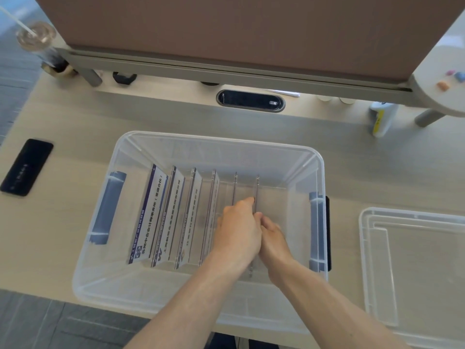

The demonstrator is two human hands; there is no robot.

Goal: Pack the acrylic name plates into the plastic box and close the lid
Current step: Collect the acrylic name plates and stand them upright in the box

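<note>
A clear plastic box (pixel 221 144) with blue side handles sits open on the desk. Several acrylic name plates (pixel 176 212) stand on edge in a row inside it; the left ones show printed cards. Both hands are down in the box at the rightmost name plate (pixel 257 187). My left hand (pixel 239 230) pinches that plate's top edge from the left. Touching the same plate from the right, my right hand (pixel 274 238) has its fingers curled against it. The clear lid (pixel 412 268) lies flat on the desk to the right of the box.
A black phone (pixel 26 167) lies at the left. Behind the box are a desk cable port (pixel 250 100), a brown partition, a lidded cup with a straw (pixel 36 37) at far left and a white bottle (pixel 382 118) at right. The desk's near edge runs just below the box.
</note>
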